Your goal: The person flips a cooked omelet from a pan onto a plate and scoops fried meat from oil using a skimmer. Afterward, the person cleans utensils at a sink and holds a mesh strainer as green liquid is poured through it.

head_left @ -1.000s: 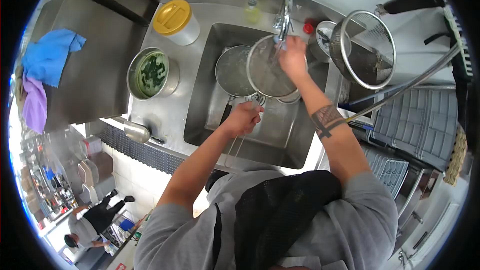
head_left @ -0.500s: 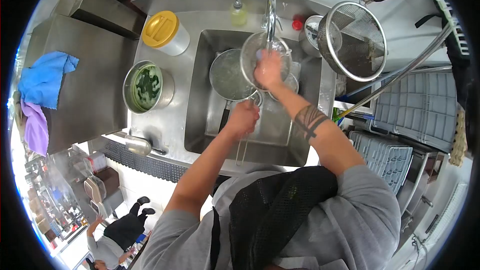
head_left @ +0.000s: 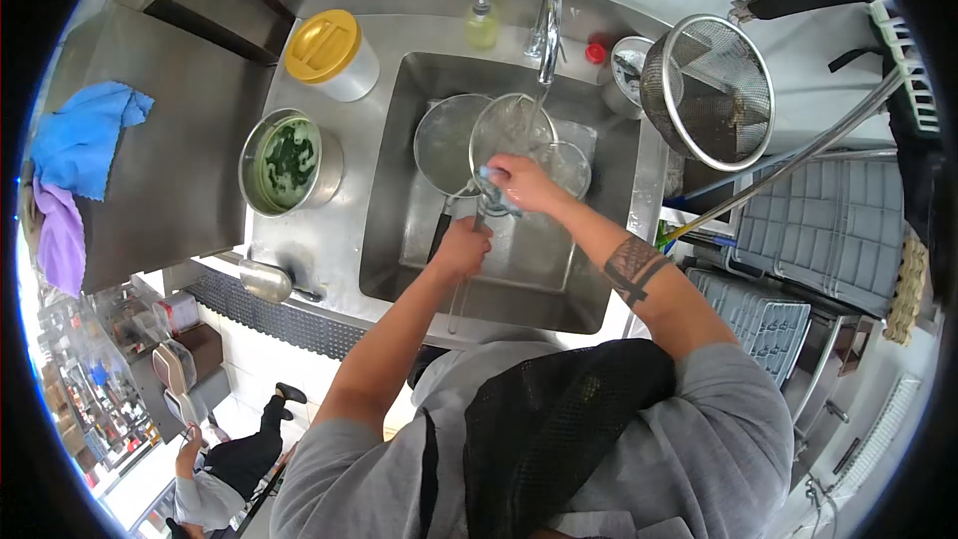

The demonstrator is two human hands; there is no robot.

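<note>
My left hand point(head_left: 461, 247) is closed around the long wire handle of a round mesh strainer point(head_left: 511, 125), low in the view's middle. The strainer is tilted under the tap point(head_left: 550, 35), and water runs into it. In my right hand point(head_left: 526, 183) is a small pale blue sponge point(head_left: 490, 174), pressed near where the strainer's handle meets its rim; its exact shape is partly hidden by my fingers. A pan point(head_left: 439, 148) with a black handle lies in the sink to the left. Right of the strainer sits a round, clear-looking bowl or lid point(head_left: 571, 170).
The steel sink point(head_left: 589, 289) surrounds these. On the left counter stand a pot of green liquid point(head_left: 289, 168), a yellow-lidded tub point(head_left: 334, 55) and a metal scoop point(head_left: 265, 280). A soap bottle point(head_left: 482, 25) is behind. A large strainer point(head_left: 707, 90) hangs at right. Another person point(head_left: 232, 469) stands lower left.
My right hand has moved from inside the strainer bowl toward me, to the handle end. The strainer has tilted and come slightly away from the tap. My left hand keeps its hold.
</note>
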